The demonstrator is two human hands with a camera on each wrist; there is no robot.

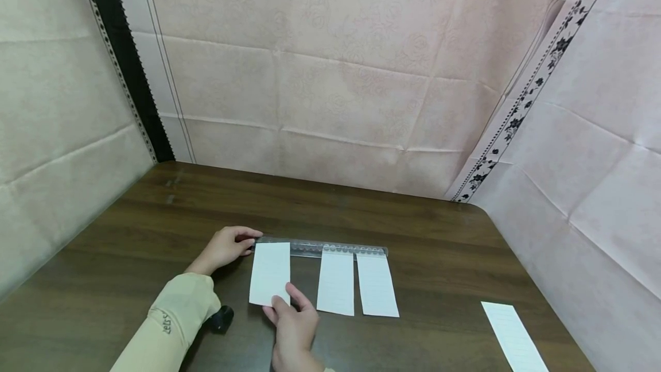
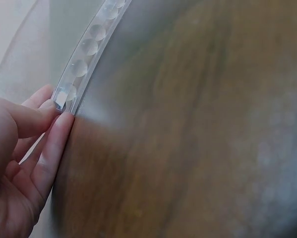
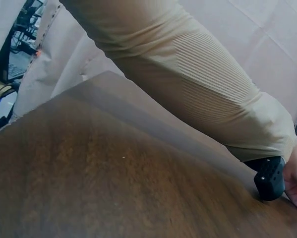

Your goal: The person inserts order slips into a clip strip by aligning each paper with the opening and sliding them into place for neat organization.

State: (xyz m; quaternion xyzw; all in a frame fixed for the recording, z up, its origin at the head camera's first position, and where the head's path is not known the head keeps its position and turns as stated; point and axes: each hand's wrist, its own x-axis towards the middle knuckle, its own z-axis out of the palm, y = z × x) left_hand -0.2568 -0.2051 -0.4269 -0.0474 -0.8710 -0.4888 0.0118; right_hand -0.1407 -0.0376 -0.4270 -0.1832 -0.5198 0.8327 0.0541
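A clear plastic strip (image 1: 304, 248) with a row of round bumps lies crosswise on the table. My left hand (image 1: 227, 247) pinches its left end between thumb and fingers; the left wrist view shows the strip (image 2: 84, 62) and the hand (image 2: 27, 148) close up. My right hand (image 1: 295, 326) pinches a white card (image 1: 270, 273) at its lower right corner. That card's top edge overlaps the strip near its left end. Two lined white cards, one nearer the middle (image 1: 336, 283) and one farther right (image 1: 377, 287), hang from the strip side by side, their tops at the bumps.
Another lined white card (image 1: 515, 336) lies apart at the right of the brown wooden table (image 1: 413, 349). Pale patterned cloth (image 1: 320, 90) surrounds the table at the back and sides. A black wrist camera (image 1: 222, 319) sits under the left sleeve.
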